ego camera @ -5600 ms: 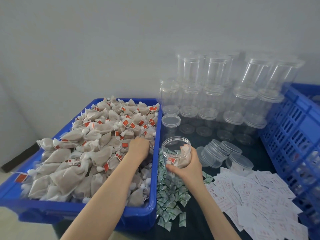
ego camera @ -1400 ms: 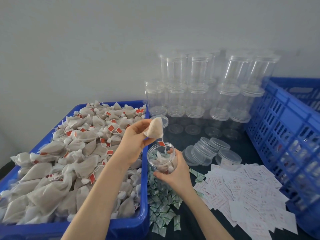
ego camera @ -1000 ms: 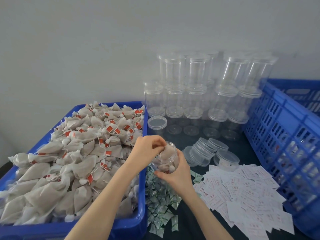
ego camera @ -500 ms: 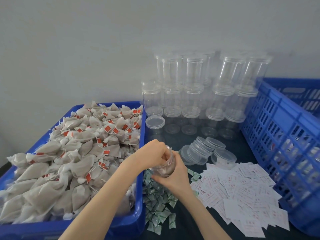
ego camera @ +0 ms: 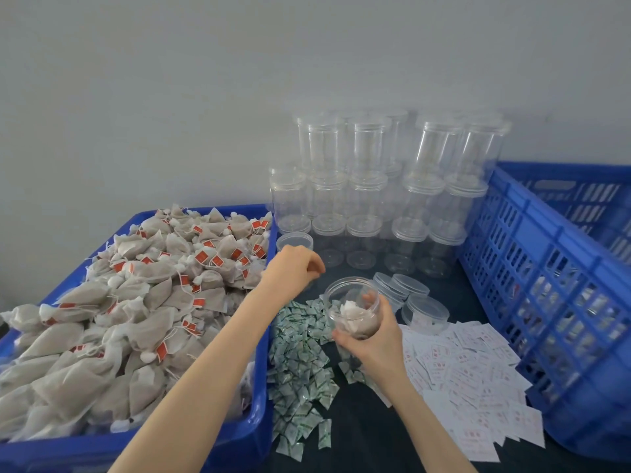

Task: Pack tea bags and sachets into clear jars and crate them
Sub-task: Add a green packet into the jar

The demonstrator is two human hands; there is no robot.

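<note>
Fingers of right hand (ego camera: 377,339) grip tilted jar (ego camera: 353,307); left hand (ego camera: 293,268) hovers curled.

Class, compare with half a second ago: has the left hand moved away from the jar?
Yes. The left hand has lifted off the jar mouth, back toward the blue bin of tea bags, holding nothing.

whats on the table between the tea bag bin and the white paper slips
In the head view, a heap of small green sachets lies between the bin and the slips. The right hand holds a jar above its far end.
</note>
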